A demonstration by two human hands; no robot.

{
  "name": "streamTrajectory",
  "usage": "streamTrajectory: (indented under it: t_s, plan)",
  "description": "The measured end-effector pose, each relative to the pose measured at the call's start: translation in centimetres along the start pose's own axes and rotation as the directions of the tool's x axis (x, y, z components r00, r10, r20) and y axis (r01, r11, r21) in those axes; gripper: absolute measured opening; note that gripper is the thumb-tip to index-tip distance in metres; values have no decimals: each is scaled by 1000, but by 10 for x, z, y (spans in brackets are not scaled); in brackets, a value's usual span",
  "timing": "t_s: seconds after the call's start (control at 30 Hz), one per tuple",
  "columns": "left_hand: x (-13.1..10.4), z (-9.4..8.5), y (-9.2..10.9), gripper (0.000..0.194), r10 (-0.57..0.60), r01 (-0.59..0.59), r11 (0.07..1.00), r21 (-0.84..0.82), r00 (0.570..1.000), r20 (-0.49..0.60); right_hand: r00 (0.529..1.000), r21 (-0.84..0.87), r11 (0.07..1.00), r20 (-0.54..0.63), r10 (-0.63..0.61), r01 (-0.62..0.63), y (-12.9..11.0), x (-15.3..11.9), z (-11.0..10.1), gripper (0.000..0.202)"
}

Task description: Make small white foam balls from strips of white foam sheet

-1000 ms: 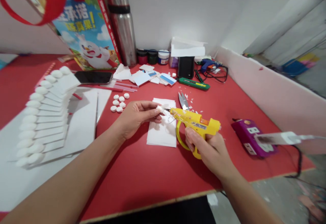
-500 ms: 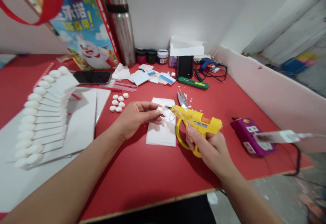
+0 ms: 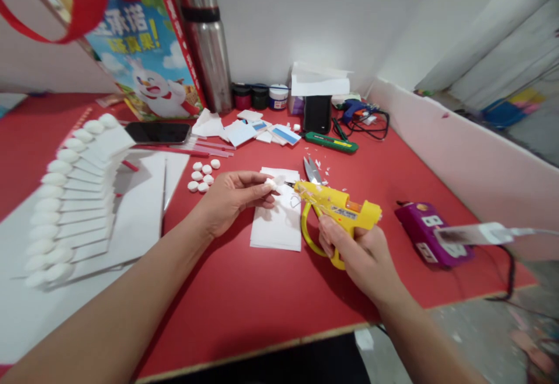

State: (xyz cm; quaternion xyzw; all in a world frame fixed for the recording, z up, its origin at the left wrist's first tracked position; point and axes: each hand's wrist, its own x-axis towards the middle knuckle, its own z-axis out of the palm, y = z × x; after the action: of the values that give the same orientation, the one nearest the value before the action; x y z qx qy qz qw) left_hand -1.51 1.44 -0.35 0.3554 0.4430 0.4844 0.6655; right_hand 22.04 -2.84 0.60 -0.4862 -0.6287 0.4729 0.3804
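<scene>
Pinched between the thumb and fingers of my left hand (image 3: 236, 197) is a small white rounded piece (image 3: 271, 184). Just right of it sits the metal tip of a yellow hot glue gun (image 3: 336, 203), whose handle my right hand (image 3: 358, 250) grips. Whether the tip touches the piece I cannot tell. Below both lies a stack of white paper (image 3: 275, 226). Scissors (image 3: 312, 171) with yellow handles rest partly behind the glue gun. Several similar white pieces (image 3: 203, 176) lie left of my left hand.
At the left stands a curved row of white cards with rounded white ends (image 3: 52, 203). A phone (image 3: 158, 132), steel flask (image 3: 207, 46), printed bag (image 3: 148, 63), card scraps (image 3: 242, 133) and green cutter (image 3: 332, 142) sit at the back. A purple box (image 3: 430, 235) lies right.
My left hand has shifted slightly left with the white piece, widening the space before the glue gun's tip. My right hand and the glue gun have hardly moved.
</scene>
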Motion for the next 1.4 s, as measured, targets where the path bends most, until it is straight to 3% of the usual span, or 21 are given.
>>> streamTrajectory:
  t_s: [0.2, 0.37, 0.5, 0.6, 0.67, 0.73, 0.87, 1.0, 1.07, 1.13, 1.2, 1.23, 1.27, 1.3, 1.4]
  plan:
    - [0, 0, -1, 27, 8, -8, 1000, -9, 1000, 22, 1000, -48, 999, 4, -20, 21, 0, 0, 0, 41]
    - [-2, 1, 3, 27, 11, -10, 999, -40, 1000, 19, 992, -38, 999, -128, 11, -16, -7, -1, -2, 45]
    - [-2, 2, 5, 26, 2, -1, 999, -42, 1000, 22, 959, -165, 983, -283, 30, -79, -5, -1, -26, 44]
    - [-2, 3, 5, 26, -2, 3, 999, -48, 1000, 16, 926, -318, 945, -373, -53, -74, 6, 7, -53, 40]
    - [-2, 3, 5, 26, -6, 7, 999, -48, 1000, 16, 914, -450, 886, -397, -84, -114, 14, 16, -68, 38]
    - [-3, 3, 5, 26, -1, 2, 999, -43, 1000, 27, 932, -572, 812, -346, -106, -120, 20, 25, -76, 40]
    - [-3, 2, 4, 25, 48, -47, 998, -38, 998, 30, 935, -740, 658, -318, -157, -141, 28, 32, -80, 48]
    - [-2, 2, 4, 25, 74, -73, 997, -39, 997, 16, 921, -868, 472, -298, -250, -152, 19, 0, -73, 61]
    - [-2, 3, 3, 25, 76, -75, 996, -48, 997, 18, 879, -894, 426, -308, -363, -137, 2, -25, -62, 58]
    - [-2, 3, 2, 26, 79, -77, 995, -66, 997, 22, 864, -881, 457, -319, -390, -119, -23, -43, -47, 39]
    - [-3, 4, 1, 26, 82, -80, 993, -82, 996, 22, 824, -840, 542, -307, -476, 0, -46, -43, -30, 25]
    - [-3, 4, 1, 25, 82, -80, 993, -86, 996, 21, 848, -796, 598, -253, -466, 91, -55, -35, -21, 22]
    - [-4, 4, 1, 25, 80, -78, 993, -87, 997, 23, 841, -745, 630, -184, -509, 219, -61, -22, -13, 19]
    - [-4, 4, 2, 25, 79, -76, 993, -86, 996, 29, 869, -682, 682, -136, -475, 266, -65, -5, -6, 18]
    - [-5, 3, 3, 24, 97, -91, 992, -84, 993, 66, 956, -359, 907, -104, -274, 221, -61, 48, 6, 15]
